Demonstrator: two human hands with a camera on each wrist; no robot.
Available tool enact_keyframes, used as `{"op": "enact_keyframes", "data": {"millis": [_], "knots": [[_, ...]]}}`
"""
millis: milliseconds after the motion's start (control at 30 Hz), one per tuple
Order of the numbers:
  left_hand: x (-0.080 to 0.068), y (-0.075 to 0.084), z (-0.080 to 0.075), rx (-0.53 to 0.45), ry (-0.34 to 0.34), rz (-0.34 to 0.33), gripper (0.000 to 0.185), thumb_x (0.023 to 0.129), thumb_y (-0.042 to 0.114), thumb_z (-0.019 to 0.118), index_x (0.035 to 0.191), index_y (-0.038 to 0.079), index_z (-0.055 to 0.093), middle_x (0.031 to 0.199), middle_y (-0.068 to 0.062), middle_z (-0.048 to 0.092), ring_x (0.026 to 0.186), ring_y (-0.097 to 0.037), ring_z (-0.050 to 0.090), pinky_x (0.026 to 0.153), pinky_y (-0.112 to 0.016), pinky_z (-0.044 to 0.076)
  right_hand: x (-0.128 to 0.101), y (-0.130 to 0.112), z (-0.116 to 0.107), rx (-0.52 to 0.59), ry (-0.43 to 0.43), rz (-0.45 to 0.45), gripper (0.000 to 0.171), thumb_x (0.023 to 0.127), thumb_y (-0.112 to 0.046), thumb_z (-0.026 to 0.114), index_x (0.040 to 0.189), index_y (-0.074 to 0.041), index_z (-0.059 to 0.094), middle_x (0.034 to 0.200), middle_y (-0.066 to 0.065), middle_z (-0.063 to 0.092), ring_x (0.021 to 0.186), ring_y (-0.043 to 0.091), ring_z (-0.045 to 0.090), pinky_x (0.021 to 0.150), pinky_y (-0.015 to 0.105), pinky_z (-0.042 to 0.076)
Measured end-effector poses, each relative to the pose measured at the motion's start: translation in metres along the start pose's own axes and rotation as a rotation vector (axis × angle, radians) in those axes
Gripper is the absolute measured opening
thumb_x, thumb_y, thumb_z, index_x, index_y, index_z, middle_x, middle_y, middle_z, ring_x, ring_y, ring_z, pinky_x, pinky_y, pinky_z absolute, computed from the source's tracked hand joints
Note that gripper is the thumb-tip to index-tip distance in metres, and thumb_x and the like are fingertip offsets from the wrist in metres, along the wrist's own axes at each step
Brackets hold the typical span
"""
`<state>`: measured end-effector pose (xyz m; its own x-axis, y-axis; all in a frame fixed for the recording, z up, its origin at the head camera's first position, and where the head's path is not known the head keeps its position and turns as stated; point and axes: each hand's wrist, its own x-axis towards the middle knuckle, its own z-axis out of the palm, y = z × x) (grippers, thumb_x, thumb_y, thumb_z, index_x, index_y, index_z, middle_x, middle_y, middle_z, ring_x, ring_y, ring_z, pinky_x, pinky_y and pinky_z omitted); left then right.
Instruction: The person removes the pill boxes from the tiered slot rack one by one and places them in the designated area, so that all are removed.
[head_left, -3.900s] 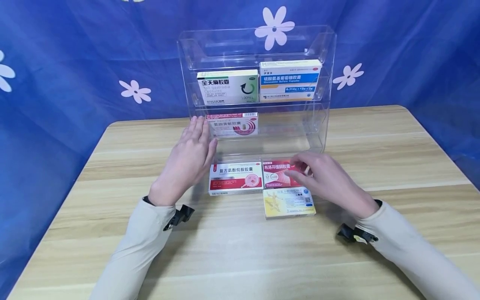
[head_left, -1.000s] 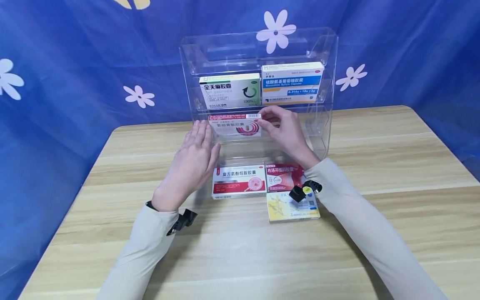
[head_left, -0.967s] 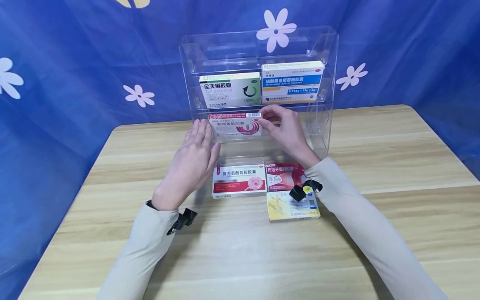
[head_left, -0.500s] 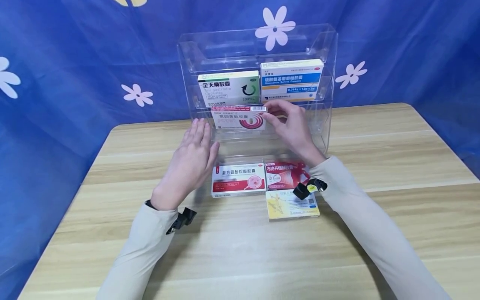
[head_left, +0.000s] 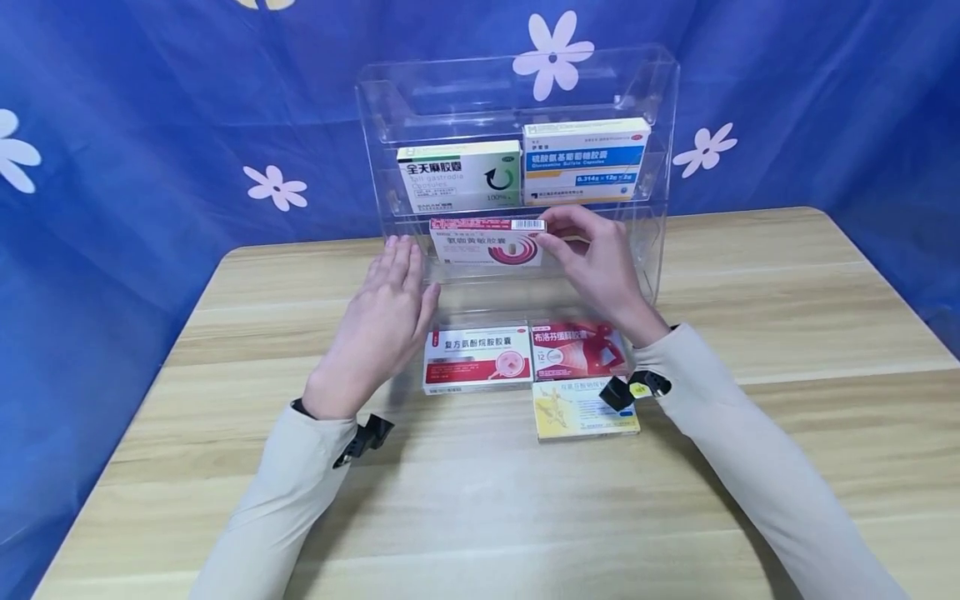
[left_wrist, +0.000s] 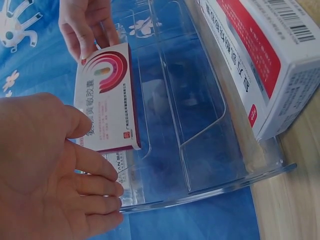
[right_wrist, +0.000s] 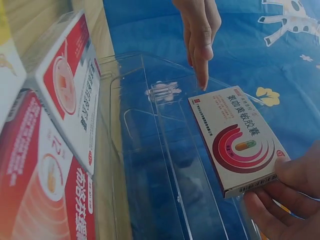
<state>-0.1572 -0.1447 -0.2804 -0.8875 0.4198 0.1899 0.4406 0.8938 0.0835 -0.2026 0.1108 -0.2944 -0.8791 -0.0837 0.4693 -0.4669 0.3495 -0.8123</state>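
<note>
Right hand [head_left: 600,267]: fingers and thumb pinch the right end of the pink-swirl box [head_left: 487,242], which is held up in front of the clear rack [head_left: 660,192], level with its middle tier and just below the two upper boxes.
Left hand [head_left: 382,321]: flat with fingers straight and together, holding nothing, at the rack's left front edge; whether the fingertips touch the acrylic I cannot tell.
Pink-swirl box: upright and face forward, barcode strip on its top edge; seen from the left wrist [left_wrist: 107,97] it stands clear of the rack's shelves, gripped only at its far end.
Green-and-white box [head_left: 459,175]: standing on the rack's upper tier, left side.
Blue-and-white box [head_left: 585,161]: on the same tier, right side, just beside the green-and-white one.
Red-and-white box [head_left: 477,358]: at the rack's foot, on the left, face up.
Dark red box [head_left: 577,350]: at the rack's foot, touching the red-and-white box on its right.
Yellow box [head_left: 573,410]: flat on the wooden table [head_left: 787,333], just in front of the dark red box and outside the rack.
Backdrop: blue cloth [head_left: 150,108] with white flowers behind the rack.
</note>
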Motion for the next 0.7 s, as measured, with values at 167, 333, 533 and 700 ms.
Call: {"op": "enact_keyframes", "data": {"millis": [167, 333, 533, 700], "knots": [[0.001, 0.001, 0.0, -0.002, -0.004, -0.001, 0.059, 0.106, 0.028, 0.026, 0.144, -0.016, 0.025, 0.152, -0.032, 0.02, 0.144, -0.041, 0.013, 0.119, -0.045, 0.01, -0.007, -0.002, -0.008, -0.024, 0.0, -0.01, 0.023, 0.09, -0.01, 0.068, 0.112, 0.0, 0.067, 0.104, 0.011, 0.068, 0.096, 0.018, 0.065, 0.085, 0.025, 0.055], [0.001, 0.002, 0.0, -0.003, -0.003, 0.004, 0.058, 0.106, 0.028, 0.026, 0.144, -0.016, 0.025, 0.152, -0.032, 0.019, 0.144, -0.041, 0.014, 0.119, -0.045, 0.01, -0.014, -0.001, -0.015, -0.043, 0.0, -0.036, 0.023, 0.089, -0.008, 0.069, 0.11, 0.001, 0.067, 0.103, 0.011, 0.069, 0.095, 0.018, 0.067, 0.083, 0.024, 0.056], [0.001, 0.002, 0.001, -0.004, -0.001, 0.003, 0.059, 0.106, 0.028, 0.026, 0.144, -0.016, 0.025, 0.152, -0.032, 0.02, 0.144, -0.041, 0.013, 0.119, -0.045, 0.01, -0.023, 0.004, -0.021, -0.068, -0.047, -0.06, 0.023, 0.09, -0.008, 0.068, 0.11, 0.002, 0.066, 0.102, 0.013, 0.069, 0.094, 0.021, 0.068, 0.081, 0.028, 0.057], [0.001, 0.001, 0.002, -0.001, -0.003, -0.005, 0.058, 0.106, 0.028, 0.026, 0.144, -0.016, 0.025, 0.152, -0.032, 0.019, 0.144, -0.04, 0.012, 0.119, -0.045, 0.01, -0.03, 0.007, -0.024, -0.065, -0.083, -0.069, 0.023, 0.09, -0.007, 0.068, 0.11, 0.003, 0.065, 0.101, 0.013, 0.069, 0.09, 0.021, 0.067, 0.079, 0.027, 0.058]]}}
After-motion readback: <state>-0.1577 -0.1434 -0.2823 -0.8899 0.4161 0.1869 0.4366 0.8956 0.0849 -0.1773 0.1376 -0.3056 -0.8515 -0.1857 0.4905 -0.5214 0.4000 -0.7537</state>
